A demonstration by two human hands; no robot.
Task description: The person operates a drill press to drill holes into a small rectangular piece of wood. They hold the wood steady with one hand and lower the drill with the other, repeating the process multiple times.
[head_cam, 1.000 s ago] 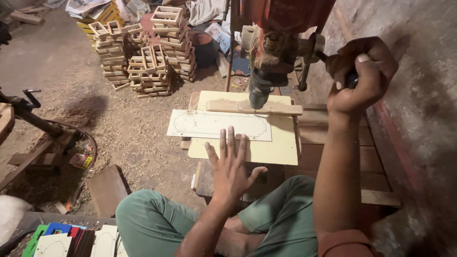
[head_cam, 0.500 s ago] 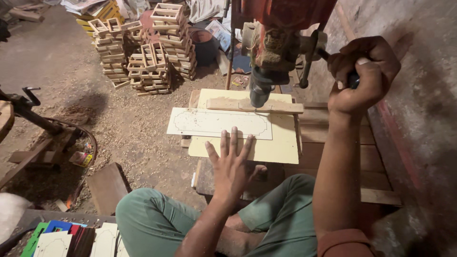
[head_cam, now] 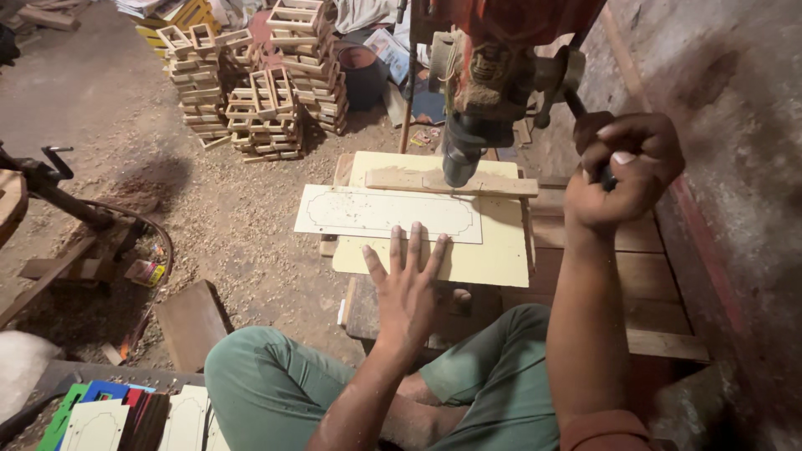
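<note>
Pale panel (head_cam: 388, 212) with a traced outline, lying flat on a yellow board (head_cam: 493, 250) atop the tabletop (head_cam: 660, 276). Left hand (head_cam: 407, 288): fingers (head_cam: 415, 246) spread and released, tips pressing the panel's near edge. Right hand (head_cam: 622, 171): fingers clenched around the drill-press lever (head_cam: 576, 102), above and right. Drill head (head_cam: 468, 125) stands beyond the left fingertips. Stacked wooden frames (head_cam: 259, 83) lie well beyond, on the floor.

A pale flat board (head_cam: 388, 213) with a traced outline lies flat just beyond the left grip's fingertips, under the drill.
</note>
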